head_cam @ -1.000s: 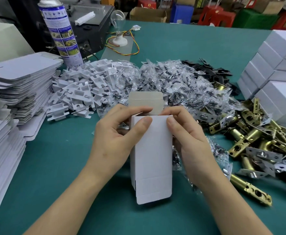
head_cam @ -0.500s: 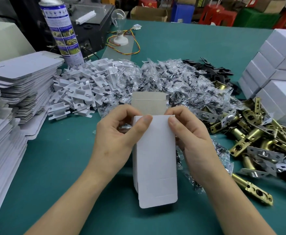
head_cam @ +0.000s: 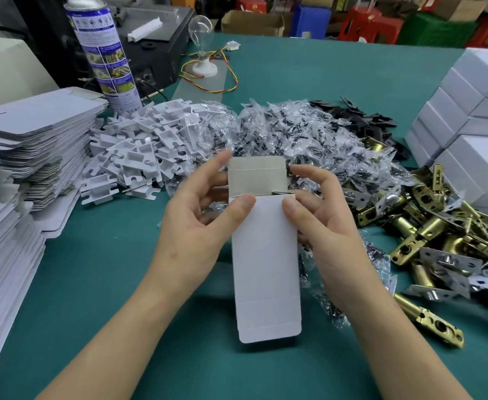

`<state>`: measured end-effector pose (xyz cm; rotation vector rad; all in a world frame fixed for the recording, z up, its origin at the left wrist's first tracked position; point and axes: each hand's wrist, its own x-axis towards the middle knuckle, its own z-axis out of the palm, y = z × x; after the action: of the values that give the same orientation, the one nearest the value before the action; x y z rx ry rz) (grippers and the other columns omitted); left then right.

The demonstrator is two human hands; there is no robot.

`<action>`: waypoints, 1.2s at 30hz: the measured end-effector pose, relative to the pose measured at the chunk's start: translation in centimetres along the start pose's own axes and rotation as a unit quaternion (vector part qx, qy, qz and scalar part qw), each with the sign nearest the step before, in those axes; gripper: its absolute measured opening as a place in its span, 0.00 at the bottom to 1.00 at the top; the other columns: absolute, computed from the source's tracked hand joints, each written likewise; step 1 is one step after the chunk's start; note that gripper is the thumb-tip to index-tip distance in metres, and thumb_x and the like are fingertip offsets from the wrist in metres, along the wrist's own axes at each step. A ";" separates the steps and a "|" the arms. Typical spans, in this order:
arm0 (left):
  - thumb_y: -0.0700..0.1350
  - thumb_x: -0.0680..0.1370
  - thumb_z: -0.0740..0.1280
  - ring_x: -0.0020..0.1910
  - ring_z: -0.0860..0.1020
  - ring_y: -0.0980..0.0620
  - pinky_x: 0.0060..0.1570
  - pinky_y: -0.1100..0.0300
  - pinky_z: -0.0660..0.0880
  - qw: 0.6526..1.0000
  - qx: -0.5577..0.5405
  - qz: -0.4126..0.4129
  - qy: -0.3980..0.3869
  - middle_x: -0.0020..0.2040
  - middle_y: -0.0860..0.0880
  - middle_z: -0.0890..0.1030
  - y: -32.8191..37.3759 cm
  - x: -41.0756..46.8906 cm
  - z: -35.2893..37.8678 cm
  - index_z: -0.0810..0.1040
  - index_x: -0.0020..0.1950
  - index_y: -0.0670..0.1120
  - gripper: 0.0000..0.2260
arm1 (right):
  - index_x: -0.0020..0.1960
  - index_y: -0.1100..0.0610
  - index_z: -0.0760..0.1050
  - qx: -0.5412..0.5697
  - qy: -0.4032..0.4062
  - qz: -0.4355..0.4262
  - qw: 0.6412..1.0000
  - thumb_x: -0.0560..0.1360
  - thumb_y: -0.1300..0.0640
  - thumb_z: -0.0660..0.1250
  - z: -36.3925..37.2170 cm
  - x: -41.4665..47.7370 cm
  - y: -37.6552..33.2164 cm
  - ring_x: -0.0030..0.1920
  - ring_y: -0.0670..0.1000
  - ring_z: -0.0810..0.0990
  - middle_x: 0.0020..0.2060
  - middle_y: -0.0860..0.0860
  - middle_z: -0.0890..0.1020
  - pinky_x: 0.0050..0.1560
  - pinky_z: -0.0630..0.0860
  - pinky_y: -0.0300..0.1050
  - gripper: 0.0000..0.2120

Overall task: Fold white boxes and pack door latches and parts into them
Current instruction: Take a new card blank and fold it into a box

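- White box (head_cam: 265, 255) is centre-frame, held upright btwn both hands over the table (head_cam: 92, 284). Can't tell if its lower end touches down.
- Left hand (head_cam: 196, 226): thumb pressed on the front panel near the top edge, fingers loosely spread beside/behind the box. It's a light pinch, prob. to steady the card w/o crushing it.
- Right hand (head_cam: 323, 223): mirrors it, thumb on the front, fingers curled round the back.
- Top flap (head_cam: 257, 174) stands up, grey inside facing the person. A bit of metal shows at the mouth, likely a part inside, but can't tell which.
- Bottom flap (head_cam: 268, 324) looks flat, not tucked.
- Thumbs at the top corners brace the mouth, so closing the lid seems next.
- Door latches (head_cam: 439, 241) and bagged parts (head_cam: 294, 134) are piled in easy reach on the right, w/ flat blanks (head_cam: 34, 134) stacked on the left.
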<state>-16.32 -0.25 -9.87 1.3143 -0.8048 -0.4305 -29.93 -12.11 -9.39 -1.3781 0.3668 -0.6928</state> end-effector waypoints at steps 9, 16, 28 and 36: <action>0.47 0.74 0.75 0.51 0.83 0.52 0.48 0.58 0.80 0.998 -0.053 0.019 -0.030 0.51 0.50 0.85 0.6 0.1 -0.2 0.79 0.54 0.60 0.12 | 0.64 0.53 0.77 -0.010 -0.024 0.004 1.000 0.80 0.56 0.66 -0.1 0.1 0.2 0.50 0.44 0.84 0.52 0.48 0.86 0.46 0.78 0.35 0.13; 0.45 0.76 0.73 0.55 0.84 0.51 0.54 0.57 0.80 0.997 -0.012 0.055 -0.059 0.51 0.51 0.87 0.7 0.0 -0.2 0.79 0.44 0.58 0.07 | 0.55 0.51 0.79 0.029 -0.033 0.017 0.999 0.80 0.57 0.66 -0.3 -0.1 0.2 0.44 0.48 0.83 0.45 0.50 0.84 0.40 0.79 0.39 0.06; 0.46 0.77 0.71 0.57 0.84 0.57 0.58 0.67 0.76 0.992 0.002 -0.066 -0.111 0.54 0.52 0.88 1.1 0.6 -1.1 0.85 0.59 0.52 0.12 | 0.56 0.52 0.80 -0.054 -0.030 -0.013 0.998 0.79 0.56 0.68 -0.2 -0.1 0.3 0.41 0.47 0.83 0.43 0.50 0.85 0.39 0.77 0.39 0.06; 0.46 0.78 0.73 0.58 0.84 0.55 0.58 0.62 0.79 0.989 0.046 -0.062 -0.124 0.56 0.54 0.87 1.0 0.4 -1.4 0.88 0.57 0.53 0.09 | 0.56 0.51 0.82 -0.064 -0.009 -0.007 0.998 0.79 0.52 0.68 0.0 -0.1 0.4 0.40 0.48 0.84 0.45 0.55 0.87 0.36 0.77 0.40 0.07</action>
<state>-15.14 0.65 -8.83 1.4180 -0.9618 -0.6716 -29.94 -12.01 -9.75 -1.5076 0.3941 -0.6773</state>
